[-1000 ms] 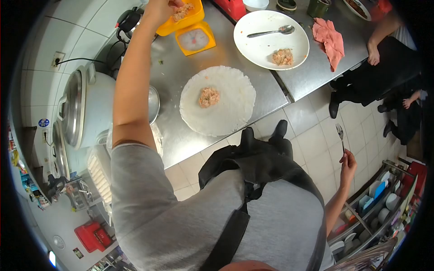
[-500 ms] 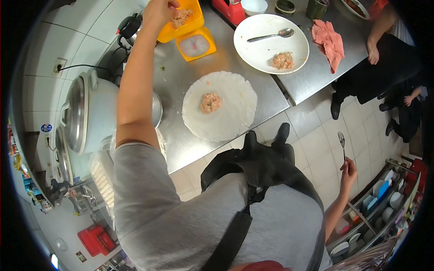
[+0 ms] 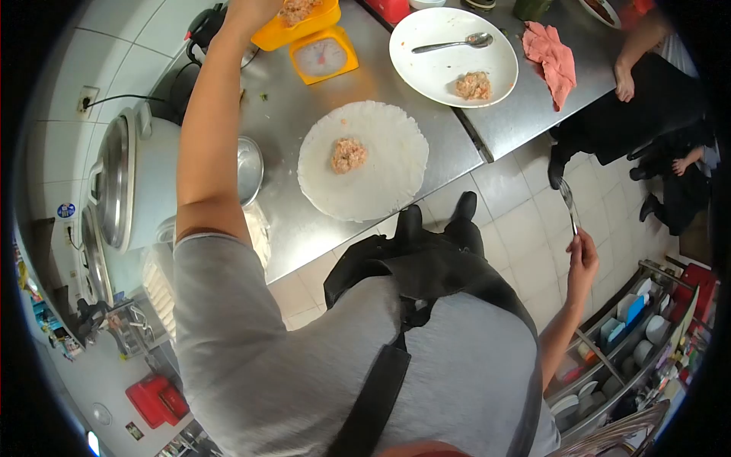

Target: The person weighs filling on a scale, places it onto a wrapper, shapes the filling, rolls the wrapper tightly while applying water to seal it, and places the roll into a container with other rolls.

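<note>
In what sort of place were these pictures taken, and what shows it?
Probably a commercial kitchen: a steel worktop bears a yellow dial scale and a round white sheet topped with minced filling; a large lidded cooker stands nearby.

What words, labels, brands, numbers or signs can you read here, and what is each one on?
None can be read with certainty.
Yellow scale: faint marks on the dial, too small to read.
Round blue sticker on the wall: any print is too small to read.
Colourful packets at the far left: too blurred to read.
Small dark panel at lower left: cannot tell whether it bears text.
</note>
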